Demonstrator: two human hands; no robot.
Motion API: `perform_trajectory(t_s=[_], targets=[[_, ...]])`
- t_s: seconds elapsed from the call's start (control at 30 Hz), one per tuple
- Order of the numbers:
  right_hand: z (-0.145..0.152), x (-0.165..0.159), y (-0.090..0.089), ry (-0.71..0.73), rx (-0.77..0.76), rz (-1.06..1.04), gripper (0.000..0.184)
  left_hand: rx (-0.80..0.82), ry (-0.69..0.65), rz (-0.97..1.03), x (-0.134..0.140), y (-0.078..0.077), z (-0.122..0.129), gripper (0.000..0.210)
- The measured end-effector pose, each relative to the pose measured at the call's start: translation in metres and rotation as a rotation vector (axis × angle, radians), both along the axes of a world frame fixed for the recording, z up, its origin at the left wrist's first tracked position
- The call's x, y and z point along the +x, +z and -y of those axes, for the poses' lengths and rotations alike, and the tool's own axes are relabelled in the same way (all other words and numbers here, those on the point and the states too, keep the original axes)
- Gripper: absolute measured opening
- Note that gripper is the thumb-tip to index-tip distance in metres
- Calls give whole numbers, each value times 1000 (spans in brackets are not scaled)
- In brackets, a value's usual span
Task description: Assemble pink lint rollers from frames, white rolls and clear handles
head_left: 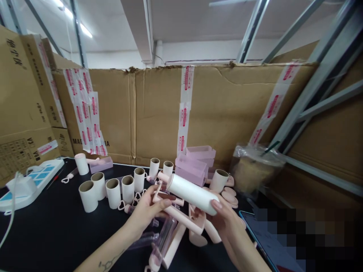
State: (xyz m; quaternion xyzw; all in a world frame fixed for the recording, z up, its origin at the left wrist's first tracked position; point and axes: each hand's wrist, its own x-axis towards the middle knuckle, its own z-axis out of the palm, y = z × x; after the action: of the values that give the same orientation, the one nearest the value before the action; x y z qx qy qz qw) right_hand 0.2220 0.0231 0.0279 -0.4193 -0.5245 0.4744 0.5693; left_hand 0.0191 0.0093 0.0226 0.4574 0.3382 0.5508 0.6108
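Observation:
My left hand [146, 209] is closed around a long pale pink plastic holder [183, 218], which has an upright piece at its near-hand end. My right hand [227, 219] grips one end of a white lint roll [193, 193], tilted just above the holder. A pink end piece [162, 176] shows at the roll's far left end; whether it is joined to the roll I cannot tell. Beneath both hands lie pink plastic parts [197, 239] and clear purplish tubes [166, 235], some with heart-shaped loops. Several white rolls with hollow brown cores [88, 196] stand to the left of my left hand.
Translucent purple trays [191, 170] are stacked at the back, near another white roll [219, 181] and pink discs [229, 196]. A power strip [42, 181] lies left. A bagged cup [249, 172] and a tablet-like device [263, 234] are at right. Cardboard walls [153, 109] enclose the black table.

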Motion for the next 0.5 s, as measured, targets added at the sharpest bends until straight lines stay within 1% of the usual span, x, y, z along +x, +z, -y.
perform_trajectory(t_s=[0.07, 0.17, 0.27, 0.33, 0.4, 0.5], targets=[[-3, 5, 0, -8, -5, 43, 37, 13, 6, -23, 0, 0, 1, 53], [-5, 7, 0, 9, 50, 134, 33, 13, -22, -51, 0, 3, 4, 54], [-4, 4, 2, 103, 72, 197, 29, 0, -48, -45, 0, 5, 7, 53], [-2, 0, 4, 139, 72, 235, 29, -10, -50, -30, 0, 6, 8, 52], [1, -4, 5, 177, 52, 262, 31, -29, -30, -14, 0, 6, 9, 52], [7, -9, 6, 273, -5, 262, 33, -79, 16, -5, 0, 5, 11, 47]])
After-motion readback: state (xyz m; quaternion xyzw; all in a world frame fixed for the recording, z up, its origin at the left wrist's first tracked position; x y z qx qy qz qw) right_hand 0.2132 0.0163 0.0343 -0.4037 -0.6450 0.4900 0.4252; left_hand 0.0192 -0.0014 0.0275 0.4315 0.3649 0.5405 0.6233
